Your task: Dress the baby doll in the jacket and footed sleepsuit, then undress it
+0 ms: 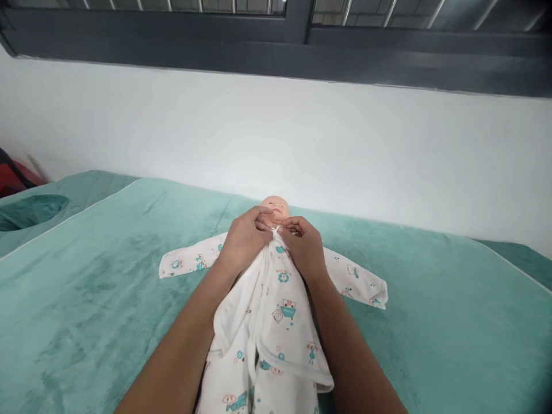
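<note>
A baby doll (276,202) lies on its back with its head toward the wall. It wears a white baby jacket (283,287) printed with small teal and orange figures, both sleeves stretched out sideways. My left hand (245,236) and my right hand (305,244) meet at the neckline just under the doll's chin. Each pinches one side of the jacket's collar between thumb and fingers. Below them the front flaps hang loosely apart over white printed trousers (235,397). Any fastener between my fingertips is hidden.
A teal padded cover (431,322) spreads under the doll, with a dark oval hole (32,211) at the left. Behind it rises a white wall (388,149) below a dark window frame (172,40). Something red and black (12,175) stands at the far left edge.
</note>
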Available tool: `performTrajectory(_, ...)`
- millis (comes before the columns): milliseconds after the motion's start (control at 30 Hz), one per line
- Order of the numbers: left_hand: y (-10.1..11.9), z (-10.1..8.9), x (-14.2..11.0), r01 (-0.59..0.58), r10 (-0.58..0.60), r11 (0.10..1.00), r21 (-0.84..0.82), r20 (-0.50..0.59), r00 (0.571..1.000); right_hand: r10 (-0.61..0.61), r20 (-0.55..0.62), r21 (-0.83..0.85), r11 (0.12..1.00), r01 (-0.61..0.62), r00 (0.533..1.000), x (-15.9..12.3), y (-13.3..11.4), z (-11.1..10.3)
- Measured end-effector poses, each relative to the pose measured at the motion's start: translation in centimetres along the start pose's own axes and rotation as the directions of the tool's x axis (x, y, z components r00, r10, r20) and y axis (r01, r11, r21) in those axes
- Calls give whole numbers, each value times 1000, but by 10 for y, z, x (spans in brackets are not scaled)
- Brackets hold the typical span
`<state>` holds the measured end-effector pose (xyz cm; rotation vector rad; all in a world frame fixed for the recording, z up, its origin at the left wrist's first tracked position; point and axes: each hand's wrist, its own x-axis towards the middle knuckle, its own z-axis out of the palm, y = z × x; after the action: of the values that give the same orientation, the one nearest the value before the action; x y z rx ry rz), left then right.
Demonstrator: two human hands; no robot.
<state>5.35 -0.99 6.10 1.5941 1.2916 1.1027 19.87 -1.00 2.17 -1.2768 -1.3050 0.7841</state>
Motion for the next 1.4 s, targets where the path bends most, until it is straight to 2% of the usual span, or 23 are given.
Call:
performTrajectory(100,1,0,0,8,-8,1000,-13,14,1000,-6,3,-13,1000,7,1000,1,0,0)
performTrajectory(300,1,3,-2,2,-2,1000,1,5,1000,7,79,-22,1000,-5,997,4,2,-3)
performTrajectory(567,2,6,-1,7,10,967,253,-66,998,-6,195,-50,999,16,981,6,-2,-6)
performTrajectory(900,-1,0,1,33,-25,984,174,-49,999,11,132,-36,999,-6,991,4,-2,-2)
performTrajectory(1267,-8,0,3,26,-26,1000,-2,11,1000,5,108,-59,998,1,994,6,2,-2)
performTrajectory(1400,-8,2,2,17,-16,999,35,-9,1000,54,102,-101,994,-44,993,5,1,-1)
